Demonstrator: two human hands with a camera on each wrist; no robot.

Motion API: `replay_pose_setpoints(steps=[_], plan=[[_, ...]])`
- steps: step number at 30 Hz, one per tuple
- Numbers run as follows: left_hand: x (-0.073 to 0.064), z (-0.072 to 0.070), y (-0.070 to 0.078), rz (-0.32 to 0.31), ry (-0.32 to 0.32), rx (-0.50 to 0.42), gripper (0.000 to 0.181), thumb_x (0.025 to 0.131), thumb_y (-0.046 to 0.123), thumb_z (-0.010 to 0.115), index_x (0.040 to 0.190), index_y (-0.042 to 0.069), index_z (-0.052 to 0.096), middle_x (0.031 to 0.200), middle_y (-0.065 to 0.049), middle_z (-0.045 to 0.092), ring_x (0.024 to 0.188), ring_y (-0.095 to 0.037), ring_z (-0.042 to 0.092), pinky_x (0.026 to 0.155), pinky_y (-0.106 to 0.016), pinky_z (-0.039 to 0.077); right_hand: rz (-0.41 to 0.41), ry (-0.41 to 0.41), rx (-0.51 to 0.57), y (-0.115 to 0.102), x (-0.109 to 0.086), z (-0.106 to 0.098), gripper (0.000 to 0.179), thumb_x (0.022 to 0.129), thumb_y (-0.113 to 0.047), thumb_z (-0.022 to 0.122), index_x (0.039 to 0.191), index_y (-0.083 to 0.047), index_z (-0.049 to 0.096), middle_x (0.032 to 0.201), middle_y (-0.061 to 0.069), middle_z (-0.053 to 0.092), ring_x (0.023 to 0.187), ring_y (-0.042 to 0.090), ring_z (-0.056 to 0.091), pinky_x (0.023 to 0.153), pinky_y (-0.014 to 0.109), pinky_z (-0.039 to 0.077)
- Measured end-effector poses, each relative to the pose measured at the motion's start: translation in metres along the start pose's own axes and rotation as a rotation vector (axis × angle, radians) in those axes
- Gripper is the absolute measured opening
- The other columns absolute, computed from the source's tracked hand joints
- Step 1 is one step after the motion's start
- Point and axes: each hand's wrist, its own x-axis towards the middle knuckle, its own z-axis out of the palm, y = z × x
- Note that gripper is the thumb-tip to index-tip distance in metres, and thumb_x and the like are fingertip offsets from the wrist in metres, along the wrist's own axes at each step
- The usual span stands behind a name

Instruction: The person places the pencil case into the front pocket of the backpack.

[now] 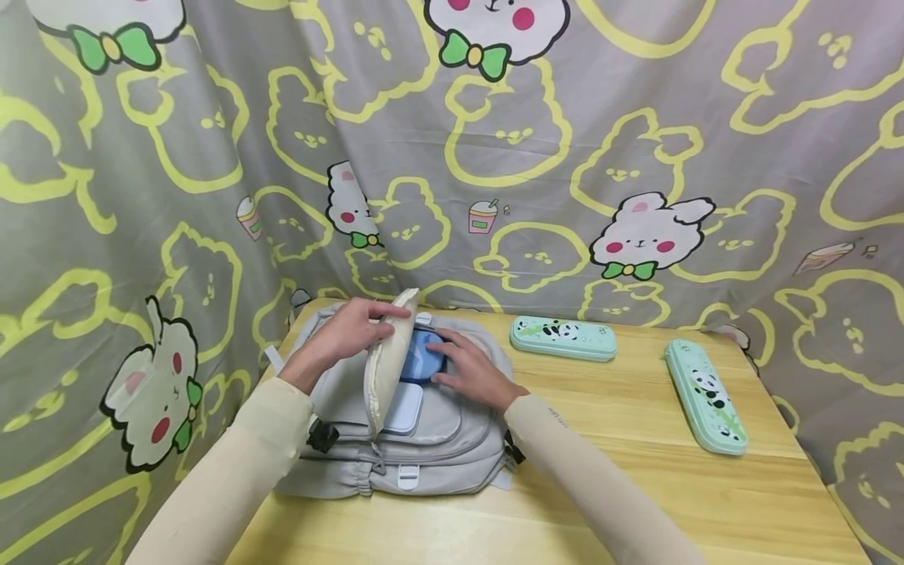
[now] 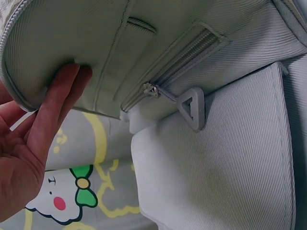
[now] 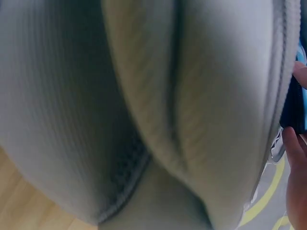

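Note:
A grey backpack [image 1: 339, 392] lies on the table with its front pocket unzipped. My left hand [image 1: 349, 333] holds back the pocket's flap [image 1: 391, 353]; in the left wrist view its fingers lie on the flap's inner side, near a small zip with a triangular pull [image 2: 194, 109]. Inside the pocket is a blue patterned case [image 1: 426, 357], pinched by my right hand [image 1: 476, 369] between thumb and fingers. Only a dark blue edge of this case [image 3: 292, 110] shows in the right wrist view. A pale blue flat box [image 1: 404, 408] sits beside it in the pocket.
Two mint-green pencil cases with pandas lie to the right: one [image 1: 563, 339] near the back edge, the other [image 1: 706, 396] near the right edge of the wooden table [image 1: 636, 471]. A patterned grey curtain [image 1: 523, 196] hangs behind and to the left.

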Motion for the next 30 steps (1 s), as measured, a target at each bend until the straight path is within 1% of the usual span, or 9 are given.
replay_pose_setpoints(steps=[6,9,11,13,16,20,22,25,30], plan=[[0.000,-0.002,-0.001,-0.003,-0.003,-0.001,0.043,0.103,0.008,0.059,0.144,0.014,0.073,0.149,-0.019,0.064,0.056,-0.014,0.039,0.060,-0.030,0.041,0.004,0.007,0.023,0.006,-0.004,-0.002,0.056,0.098,-0.021,0.083,0.150,-0.010,0.066,0.170,0.017,0.044,0.156,0.037,0.046,0.126,0.052,0.040],[0.000,-0.002,-0.002,-0.004,-0.007,-0.002,0.043,0.104,0.009,0.060,0.144,0.014,0.073,0.150,-0.019,0.063,0.060,-0.015,0.042,0.063,-0.031,0.043,-0.008,0.022,0.016,0.010,-0.005,-0.003,0.054,0.098,-0.020,0.082,0.149,-0.010,0.066,0.168,0.017,0.047,0.155,0.037,0.048,0.126,0.052,0.041],[0.001,-0.002,-0.003,-0.010,-0.006,-0.005,0.043,0.103,0.008,0.060,0.144,0.014,0.073,0.149,-0.018,0.064,0.063,-0.016,0.044,0.065,-0.031,0.045,-0.015,0.041,0.014,0.012,-0.007,-0.003,0.053,0.098,-0.019,0.082,0.148,-0.009,0.067,0.165,0.017,0.051,0.151,0.036,0.052,0.122,0.050,0.046],[0.001,-0.002,-0.003,-0.011,-0.006,-0.008,0.043,0.103,0.008,0.060,0.144,0.014,0.074,0.148,-0.019,0.064,0.066,-0.017,0.047,0.066,-0.031,0.045,-0.012,0.068,0.016,0.013,-0.008,-0.003,0.050,0.098,-0.018,0.082,0.145,-0.008,0.069,0.160,0.016,0.057,0.144,0.034,0.059,0.116,0.048,0.052],[-0.001,-0.002,-0.003,-0.010,-0.002,-0.009,0.043,0.103,0.009,0.061,0.144,0.013,0.073,0.148,-0.019,0.064,0.069,-0.018,0.048,0.067,-0.031,0.046,0.028,0.098,0.031,0.015,-0.009,-0.003,0.045,0.098,-0.018,0.083,0.141,-0.009,0.072,0.150,0.012,0.065,0.128,0.028,0.069,0.105,0.041,0.059],[-0.001,-0.003,-0.004,-0.013,0.000,-0.012,0.043,0.104,0.009,0.061,0.145,0.013,0.073,0.151,-0.019,0.062,0.078,-0.022,0.054,0.070,-0.032,0.047,0.075,0.113,0.056,0.015,-0.011,-0.004,0.044,0.097,-0.018,0.084,0.139,-0.010,0.073,0.139,0.010,0.071,0.112,0.025,0.075,0.098,0.039,0.062],[-0.001,-0.002,-0.005,-0.011,0.001,-0.010,0.043,0.104,0.009,0.061,0.145,0.014,0.073,0.153,-0.019,0.061,0.087,-0.022,0.057,0.074,-0.032,0.048,0.089,0.107,0.065,0.015,-0.013,-0.003,0.044,0.098,-0.018,0.083,0.139,-0.009,0.072,0.138,0.010,0.072,0.111,0.025,0.075,0.097,0.040,0.062],[-0.001,-0.002,-0.006,-0.010,0.004,-0.010,0.043,0.104,0.009,0.060,0.144,0.015,0.073,0.153,-0.018,0.062,0.084,-0.021,0.056,0.074,-0.032,0.048,0.094,0.097,0.065,0.014,-0.014,-0.002,0.045,0.098,-0.018,0.082,0.141,-0.009,0.072,0.141,0.011,0.071,0.115,0.026,0.074,0.099,0.040,0.061],[0.000,0.000,-0.005,0.000,0.003,-0.007,0.044,0.103,0.008,0.060,0.144,0.015,0.073,0.150,-0.017,0.064,0.064,-0.015,0.045,0.066,-0.030,0.044,0.090,0.085,0.072,0.010,-0.015,-0.002,0.047,0.099,-0.019,0.081,0.144,-0.007,0.070,0.144,0.012,0.069,0.117,0.027,0.073,0.098,0.041,0.061]])
